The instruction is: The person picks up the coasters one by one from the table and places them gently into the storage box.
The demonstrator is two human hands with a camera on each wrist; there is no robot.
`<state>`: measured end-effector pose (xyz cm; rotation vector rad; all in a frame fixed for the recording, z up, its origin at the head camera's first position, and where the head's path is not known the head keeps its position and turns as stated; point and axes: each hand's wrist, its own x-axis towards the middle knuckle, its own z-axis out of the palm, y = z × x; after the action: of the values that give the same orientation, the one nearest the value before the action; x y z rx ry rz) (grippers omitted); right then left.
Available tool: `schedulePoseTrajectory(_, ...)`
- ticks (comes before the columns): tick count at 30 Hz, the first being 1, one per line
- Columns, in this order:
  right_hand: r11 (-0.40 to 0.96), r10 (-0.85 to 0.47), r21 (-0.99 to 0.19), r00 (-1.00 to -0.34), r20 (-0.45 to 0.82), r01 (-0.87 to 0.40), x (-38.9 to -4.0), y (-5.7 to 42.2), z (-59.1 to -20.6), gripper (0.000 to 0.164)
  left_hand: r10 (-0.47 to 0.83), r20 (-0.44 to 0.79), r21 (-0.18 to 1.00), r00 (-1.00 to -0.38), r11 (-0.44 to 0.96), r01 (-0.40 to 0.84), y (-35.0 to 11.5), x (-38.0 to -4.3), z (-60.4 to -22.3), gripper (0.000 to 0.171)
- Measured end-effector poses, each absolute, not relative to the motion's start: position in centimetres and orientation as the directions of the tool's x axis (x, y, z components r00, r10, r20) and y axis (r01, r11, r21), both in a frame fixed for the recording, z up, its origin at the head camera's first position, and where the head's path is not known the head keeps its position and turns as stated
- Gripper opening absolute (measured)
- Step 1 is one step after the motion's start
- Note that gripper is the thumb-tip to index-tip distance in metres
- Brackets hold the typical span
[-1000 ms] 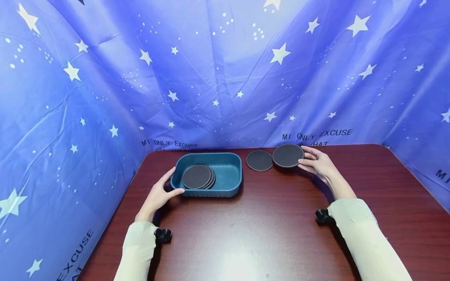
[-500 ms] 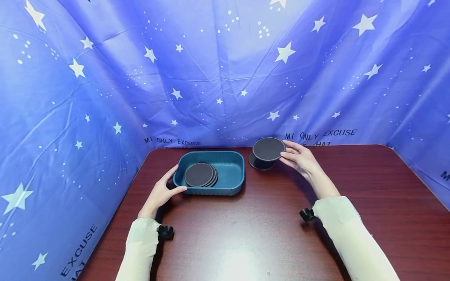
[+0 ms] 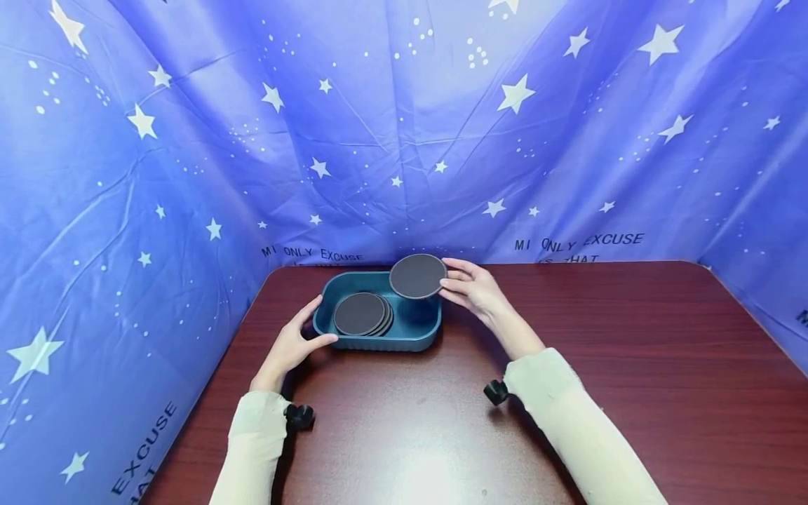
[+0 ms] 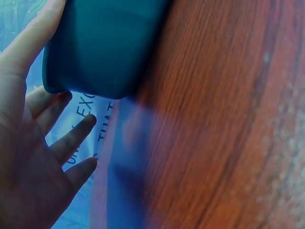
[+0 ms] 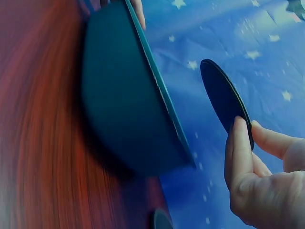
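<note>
My right hand [image 3: 476, 291] pinches a round black coaster [image 3: 418, 276] by its right edge, thumb on one face and fingers on the other. In the head view this coaster overlaps the right back part of a teal plastic tub [image 3: 413, 344]; the right wrist view shows it tilted, apart from the tub's rim. A fanned stack of coasters [image 3: 358, 313] lies in the tub's left half. My left hand [image 3: 293, 345] grips the tub's left end, thumb at the front rim and fingers round the left side.
Another dark disc [image 5: 162, 220] shows at the bottom edge of the right wrist view, on the table; my right hand hides it in the head view. The glossy reddish-brown table [image 3: 404, 414] meets a blue starry curtain [image 3: 353, 140] behind the tub.
My right hand has carried its coaster leftward from beside the other one on the table to the tub's right part. My left hand keeps its place at the tub.
</note>
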<state>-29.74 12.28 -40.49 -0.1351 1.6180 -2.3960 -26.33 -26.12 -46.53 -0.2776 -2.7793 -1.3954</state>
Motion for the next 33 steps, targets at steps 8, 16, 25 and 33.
schedulePoseTrajectory(8, -0.331, -0.279, -0.927, -0.957, -0.080, 0.174, -30.0, 7.8, -40.4, 0.060, 0.146, 0.105, 0.790, -0.984, 0.588, 0.171, -26.0, -26.5, -46.6, 0.087)
schedulePoseTrajectory(16, -0.283, -0.281, -0.929, -0.947, -0.157, 0.238, -30.1, 3.5, -41.0, 0.059, 0.140, 0.103, 0.787, -0.985, 0.594, 0.166, -26.1, -26.4, -46.6, 0.087)
schedulePoseTrajectory(25, -0.189, -0.266, -0.930, -0.928, -0.261, 0.315, -30.7, 0.5, -42.9, 0.055, 0.141, 0.091, 0.792, -0.986, 0.590, 0.158, -25.9, -26.1, -46.3, 0.087)
schedulePoseTrajectory(33, -0.102, -0.269, -0.938, -0.917, -0.295, 0.332, -30.8, 0.0, -43.6, 0.052, 0.143, 0.102, 0.793, -0.984, 0.586, 0.167, -25.9, -26.1, -46.5, 0.088)
